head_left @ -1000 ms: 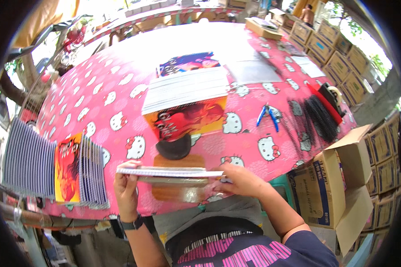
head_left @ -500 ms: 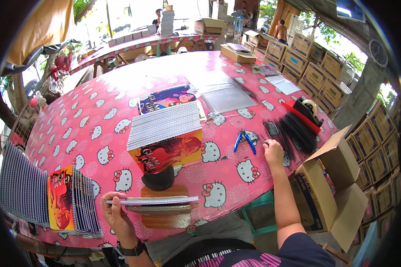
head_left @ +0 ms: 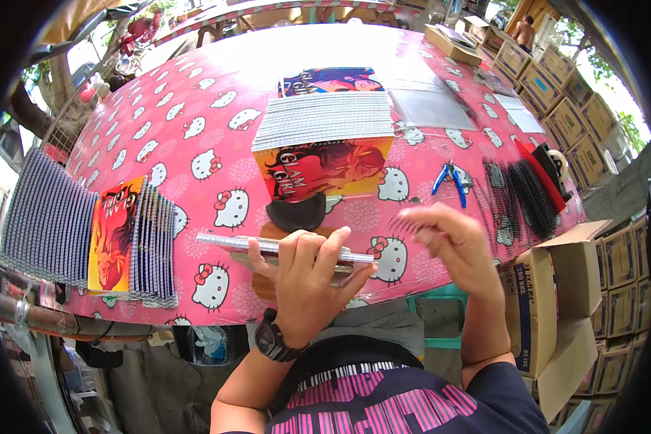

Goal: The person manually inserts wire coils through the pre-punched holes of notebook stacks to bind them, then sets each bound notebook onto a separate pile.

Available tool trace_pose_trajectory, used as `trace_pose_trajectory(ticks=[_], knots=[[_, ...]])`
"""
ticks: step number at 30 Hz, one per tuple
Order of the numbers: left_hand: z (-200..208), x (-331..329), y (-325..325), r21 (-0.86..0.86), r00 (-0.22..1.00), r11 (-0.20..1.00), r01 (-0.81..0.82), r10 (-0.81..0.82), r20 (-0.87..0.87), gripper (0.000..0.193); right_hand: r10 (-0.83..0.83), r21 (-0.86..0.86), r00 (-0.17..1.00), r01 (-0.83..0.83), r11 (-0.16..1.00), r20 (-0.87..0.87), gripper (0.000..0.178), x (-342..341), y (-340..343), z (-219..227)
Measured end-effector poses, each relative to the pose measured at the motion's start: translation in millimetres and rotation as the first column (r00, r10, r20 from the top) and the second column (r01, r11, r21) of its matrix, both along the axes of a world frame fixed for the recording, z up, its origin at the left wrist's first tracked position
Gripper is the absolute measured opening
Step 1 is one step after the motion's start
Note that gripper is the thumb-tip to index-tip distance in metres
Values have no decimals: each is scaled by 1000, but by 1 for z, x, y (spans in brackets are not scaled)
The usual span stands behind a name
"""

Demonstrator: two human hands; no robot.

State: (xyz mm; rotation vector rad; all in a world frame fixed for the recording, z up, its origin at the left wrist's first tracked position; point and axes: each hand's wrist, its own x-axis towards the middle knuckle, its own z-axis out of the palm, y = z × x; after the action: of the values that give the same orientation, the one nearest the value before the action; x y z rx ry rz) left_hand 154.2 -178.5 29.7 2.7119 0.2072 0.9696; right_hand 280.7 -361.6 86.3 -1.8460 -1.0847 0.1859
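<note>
My left hand [head_left: 304,282] is closed over a thin notebook [head_left: 220,241], held edge-on above a brown wooden board [head_left: 265,283] at the table's near side. To its right my raised right hand [head_left: 459,249] pinches a dark, thin binding coil [head_left: 406,226], slightly blurred, just off the notebook's right end. Beyond the notebook lies a black, rounded object [head_left: 296,212]. Behind that stands a stack of notebooks [head_left: 325,123] with bright illustrated covers. Blue-handled cutting pliers [head_left: 450,184] rest on the table beside several black plastic coils [head_left: 532,195].
More notebooks [head_left: 47,224] stand in rows at the left edge, one showing its cover [head_left: 114,235]. Clear plastic sheets [head_left: 437,105] lie on the pink patterned tablecloth [head_left: 224,166]. An opened carton [head_left: 535,311] is at the right, with stacked cartons [head_left: 571,130] behind. A person [head_left: 524,32] is far off.
My right hand has left the coil pile with a coil and come left toward the notebook. My left hand has shifted from the notebook's left end to its right part. The view has tilted down.
</note>
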Motion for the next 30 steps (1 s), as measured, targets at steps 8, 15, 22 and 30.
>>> trace_pose_trajectory(ticks=[8,15,22,30], knots=[[-2,13,-16,-37,980,998,-47,53,193,45,14,29,999,-12,1000,-47,19,-8,11,-10],[-15,17,-16,-64,985,998,-12,23,170,37,104,72,992,-109,991,74,19,-7,17,-10],[-11,15,-17,-29,986,999,-42,46,163,38,63,73,993,-71,995,102,17,-6,18,-11],[5,2,-8,-76,982,986,148,-138,129,35,180,-175,952,-226,958,-247,23,-6,13,-3]])
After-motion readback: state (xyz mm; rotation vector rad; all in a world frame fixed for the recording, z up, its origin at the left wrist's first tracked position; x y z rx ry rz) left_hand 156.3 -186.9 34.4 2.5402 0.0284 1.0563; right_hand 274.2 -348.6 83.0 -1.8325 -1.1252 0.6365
